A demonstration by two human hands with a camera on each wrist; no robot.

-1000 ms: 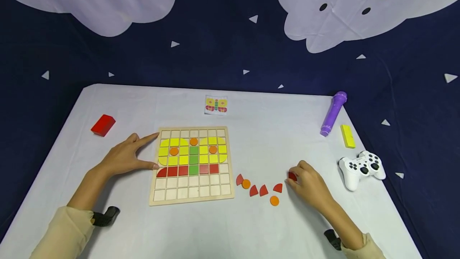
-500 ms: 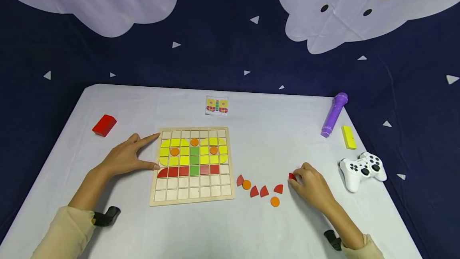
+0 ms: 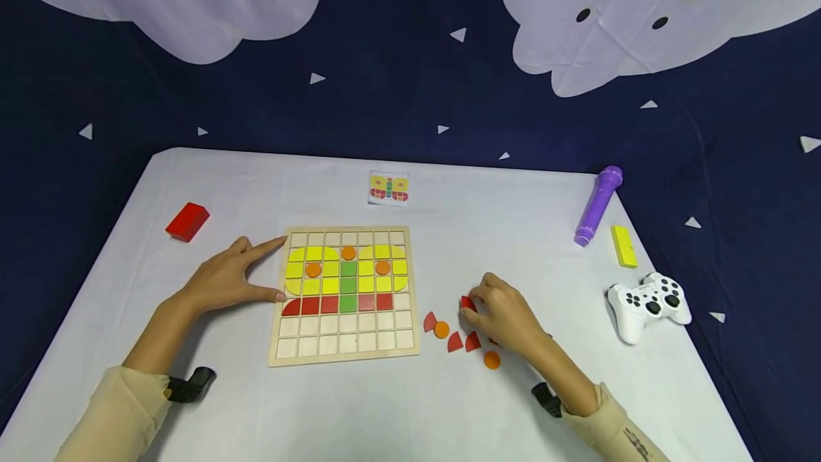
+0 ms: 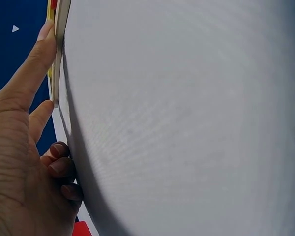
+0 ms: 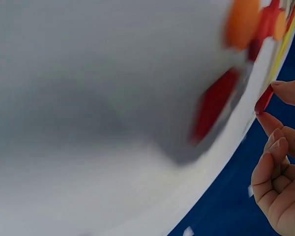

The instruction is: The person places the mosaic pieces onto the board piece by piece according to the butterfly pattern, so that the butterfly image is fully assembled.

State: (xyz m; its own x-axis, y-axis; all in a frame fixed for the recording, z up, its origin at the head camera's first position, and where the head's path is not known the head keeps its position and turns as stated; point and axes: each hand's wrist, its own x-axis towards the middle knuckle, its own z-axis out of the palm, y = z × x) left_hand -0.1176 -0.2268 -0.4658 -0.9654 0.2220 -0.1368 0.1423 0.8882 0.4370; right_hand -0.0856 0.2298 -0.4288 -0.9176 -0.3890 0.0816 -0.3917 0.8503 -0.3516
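Observation:
My left hand (image 3: 221, 280) rests beside a wooden grid board (image 3: 343, 360), with thumb and index finger stretched apart against its left edge; in the left wrist view the other fingers of the left hand (image 4: 27, 128) are curled. Yellow, orange, green and red pieces fill part of the board's cells, and its lower rows are bare. My right hand (image 3: 507, 314) pinches a red quarter-circle piece (image 5: 264, 100) between thumb and index finger, right of the board. Around it on the cloth lie several loose red quarter-circles (image 3: 455, 342) and two orange discs (image 3: 492, 360), one red piece partly covered by the hand.
A butterfly picture card (image 3: 388, 187) lies behind the board. At the left is a red block (image 3: 188, 222). Along the right edge lie a purple microphone (image 3: 598, 207), a yellow block (image 3: 623, 246) and a white game controller (image 3: 649, 305).
My right hand has moved left toward the board, carrying the red quarter-circle piece past the loose pieces. The left hand stays against the board's edge.

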